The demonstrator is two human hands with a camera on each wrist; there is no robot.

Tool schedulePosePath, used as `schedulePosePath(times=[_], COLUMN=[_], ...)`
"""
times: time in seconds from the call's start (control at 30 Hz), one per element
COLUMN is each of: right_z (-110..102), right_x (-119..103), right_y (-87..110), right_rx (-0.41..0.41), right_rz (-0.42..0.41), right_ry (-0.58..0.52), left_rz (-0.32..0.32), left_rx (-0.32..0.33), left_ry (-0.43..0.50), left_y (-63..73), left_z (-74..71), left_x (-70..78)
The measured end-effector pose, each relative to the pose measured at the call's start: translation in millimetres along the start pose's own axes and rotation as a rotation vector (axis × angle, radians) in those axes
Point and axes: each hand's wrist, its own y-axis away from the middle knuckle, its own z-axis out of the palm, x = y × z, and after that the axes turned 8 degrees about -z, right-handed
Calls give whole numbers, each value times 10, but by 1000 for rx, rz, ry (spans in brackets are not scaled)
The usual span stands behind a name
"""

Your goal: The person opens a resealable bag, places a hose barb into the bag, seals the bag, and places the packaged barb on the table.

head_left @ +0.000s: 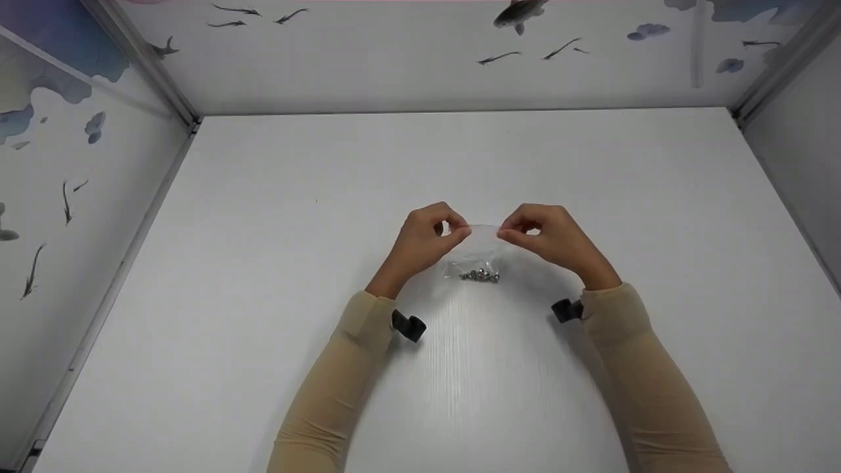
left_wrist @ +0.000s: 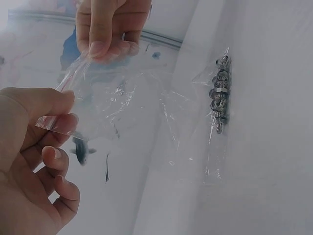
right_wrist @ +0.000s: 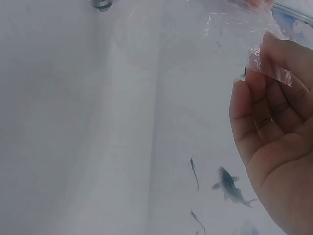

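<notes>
A clear plastic zip bag [head_left: 483,246] hangs between the two hands over the white table. My left hand [head_left: 426,238] pinches its top left corner between thumb and forefinger. The top right corner is pinched by my right hand [head_left: 548,235] in the same way. Several small shiny metal screws or nuts [head_left: 481,275] lie in a row along the bag's bottom. In the left wrist view these metal fittings [left_wrist: 220,93] look silvery, and their exact kind is hard to tell. In the right wrist view a corner of the bag [right_wrist: 281,73] shows at the fingertips.
The white tabletop [head_left: 263,295] spreads around the hands. Upright panels printed with fish and plants stand along the back [head_left: 394,66] and the left side [head_left: 59,249], and a plain panel [head_left: 801,131] on the right. Black wrist cameras [head_left: 409,326] sit at both sleeves.
</notes>
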Motion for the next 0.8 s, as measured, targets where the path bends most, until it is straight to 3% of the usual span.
schedulePosePath(times=[0.27, 0.53, 0.8], right_z=[8, 17, 42], right_x=[2, -1, -30], right_y=[-6, -25, -40], right_rx=[9, -15, -20], right_rz=[-29, -2, -8], right_ry=[-10, -42, -41], left_rz=[26, -18, -16], left_rx=[-2, -37, -19], left_ry=[-18, -28, -34], left_y=[-2, -4, -7], left_z=[13, 35, 50], left_x=[-4, 22, 33])
